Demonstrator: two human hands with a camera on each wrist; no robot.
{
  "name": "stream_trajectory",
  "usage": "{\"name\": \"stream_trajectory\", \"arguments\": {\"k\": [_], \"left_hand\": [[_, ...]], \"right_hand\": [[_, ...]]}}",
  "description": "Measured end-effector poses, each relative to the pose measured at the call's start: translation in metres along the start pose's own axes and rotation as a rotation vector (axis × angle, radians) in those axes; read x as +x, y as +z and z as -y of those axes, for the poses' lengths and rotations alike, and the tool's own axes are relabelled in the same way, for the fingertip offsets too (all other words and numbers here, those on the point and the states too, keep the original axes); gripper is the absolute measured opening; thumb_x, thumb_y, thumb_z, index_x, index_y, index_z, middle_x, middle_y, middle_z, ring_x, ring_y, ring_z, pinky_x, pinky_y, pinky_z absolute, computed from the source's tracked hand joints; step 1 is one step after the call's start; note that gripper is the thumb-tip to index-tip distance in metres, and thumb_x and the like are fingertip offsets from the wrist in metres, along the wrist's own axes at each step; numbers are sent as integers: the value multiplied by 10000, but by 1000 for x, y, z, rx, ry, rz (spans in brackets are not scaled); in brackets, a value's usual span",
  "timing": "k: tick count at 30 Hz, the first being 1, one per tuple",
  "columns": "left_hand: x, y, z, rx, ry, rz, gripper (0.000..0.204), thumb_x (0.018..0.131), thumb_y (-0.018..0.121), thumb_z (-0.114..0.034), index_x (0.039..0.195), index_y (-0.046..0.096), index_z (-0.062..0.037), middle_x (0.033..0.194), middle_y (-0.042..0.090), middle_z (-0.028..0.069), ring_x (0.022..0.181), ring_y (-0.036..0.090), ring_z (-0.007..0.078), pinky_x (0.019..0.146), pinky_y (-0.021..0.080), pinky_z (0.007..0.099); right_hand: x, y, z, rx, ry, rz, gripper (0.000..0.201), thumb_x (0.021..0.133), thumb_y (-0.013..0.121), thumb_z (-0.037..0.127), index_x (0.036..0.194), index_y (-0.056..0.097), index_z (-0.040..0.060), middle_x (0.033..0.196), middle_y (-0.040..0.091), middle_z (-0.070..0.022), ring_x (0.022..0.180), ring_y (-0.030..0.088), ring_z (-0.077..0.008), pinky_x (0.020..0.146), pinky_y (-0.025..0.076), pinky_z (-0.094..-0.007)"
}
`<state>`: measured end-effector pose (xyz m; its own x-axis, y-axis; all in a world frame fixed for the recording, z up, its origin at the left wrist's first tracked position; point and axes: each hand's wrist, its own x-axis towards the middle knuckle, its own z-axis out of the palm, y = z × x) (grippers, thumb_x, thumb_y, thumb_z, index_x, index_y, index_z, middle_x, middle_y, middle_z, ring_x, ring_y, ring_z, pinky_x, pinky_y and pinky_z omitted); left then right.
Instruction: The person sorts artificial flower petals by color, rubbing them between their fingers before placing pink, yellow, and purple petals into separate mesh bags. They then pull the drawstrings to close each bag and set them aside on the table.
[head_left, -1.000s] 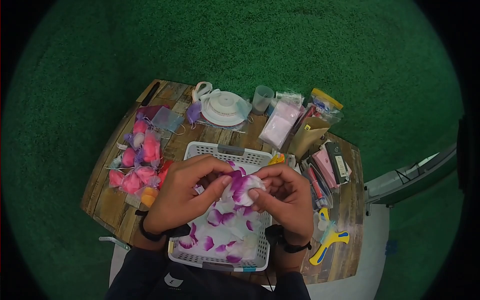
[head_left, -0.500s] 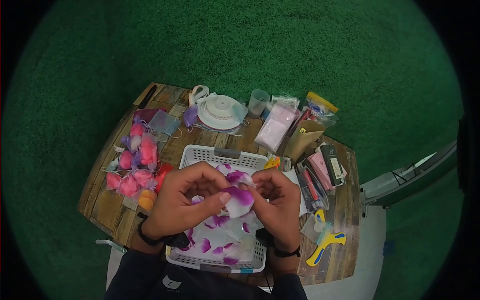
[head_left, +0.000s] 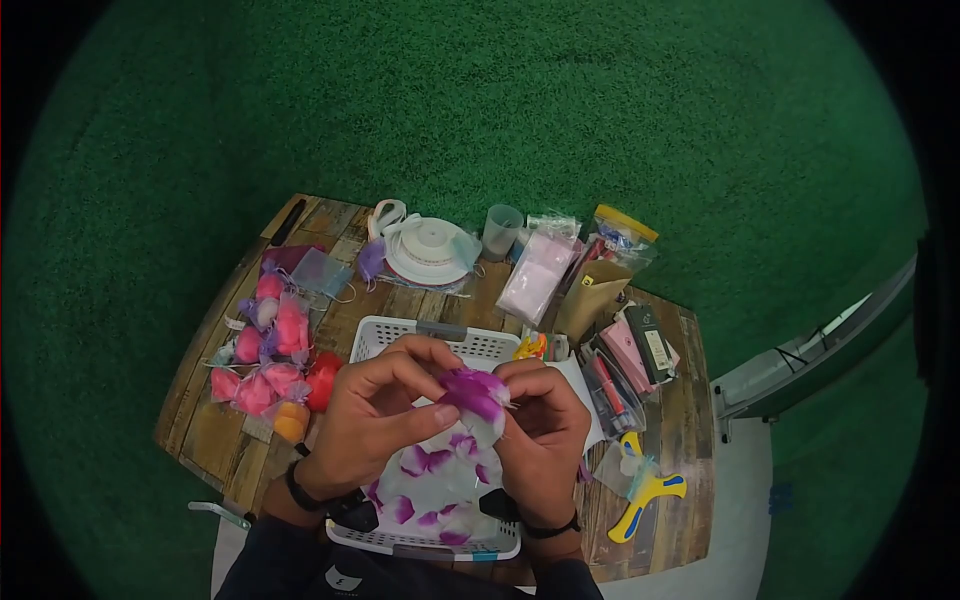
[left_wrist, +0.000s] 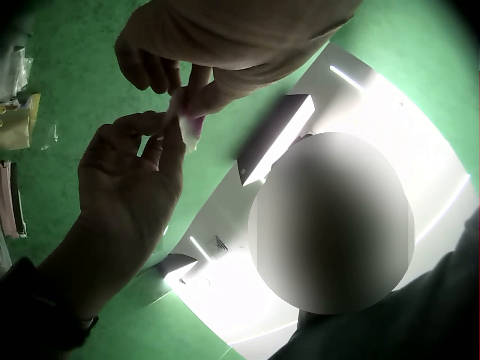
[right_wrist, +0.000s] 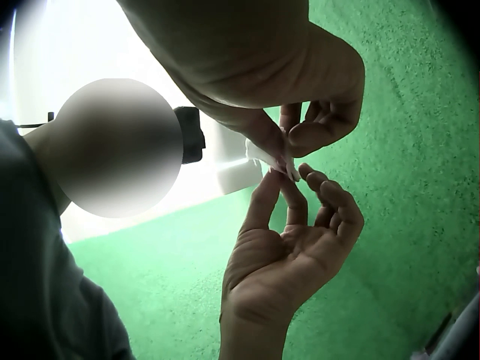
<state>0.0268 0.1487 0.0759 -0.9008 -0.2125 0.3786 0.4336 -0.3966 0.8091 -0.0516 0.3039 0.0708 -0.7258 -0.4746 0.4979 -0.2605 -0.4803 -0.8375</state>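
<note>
Purple-and-white flower petals, bunched together, are held up over a white perforated basket. My left hand pinches them from the left between thumb and fingers. From the other side, my right hand grips their right edge with its thumb and curled fingers. Both hands meet at the thin pale petal in the left wrist view. In the right wrist view, the petal sticks out beside the touching fingertips. More loose petals lie scattered on the basket's bottom, partly hidden by the hands.
Small mesh bags with pink contents lie on the wooden table's left. A ribbon spool, a clear cup and pink packets line the back. Right stand a brown pouch and a yellow-blue three-armed piece.
The petals have turned between my fingers: one that hung spread out below is now gathered with its purple side showing. The table and hands sit lower in the head view.
</note>
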Motion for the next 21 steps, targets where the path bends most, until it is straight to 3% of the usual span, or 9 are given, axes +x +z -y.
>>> {"name": "stream_trajectory", "arguments": {"k": [4,11,21], "left_hand": [[-1,-2,3,-51,-35,-21,138,837,694,63,948,635,7,1145,564,109,1047,572,156,940,460,319],[3,1,7,-78,55,-100,96,866,661,57,937,608,18,1055,607,107,987,595,144,888,480,302],[2,-1,9,-86,65,-98,120,870,656,59,960,590,16,1035,612,106,954,597,134,860,491,291]], "right_hand": [[0,1,2,49,45,33,195,841,645,-114,1008,580,-36,1054,574,-93,934,592,-121,782,512,-247],[2,6,2,144,107,89,213,838,640,-138,1018,578,-42,1058,577,-103,961,596,-130,811,531,-264],[4,4,-2,273,181,72,177,884,682,-24,1020,572,-44,1059,603,-116,851,655,-158,710,591,-286]]}}
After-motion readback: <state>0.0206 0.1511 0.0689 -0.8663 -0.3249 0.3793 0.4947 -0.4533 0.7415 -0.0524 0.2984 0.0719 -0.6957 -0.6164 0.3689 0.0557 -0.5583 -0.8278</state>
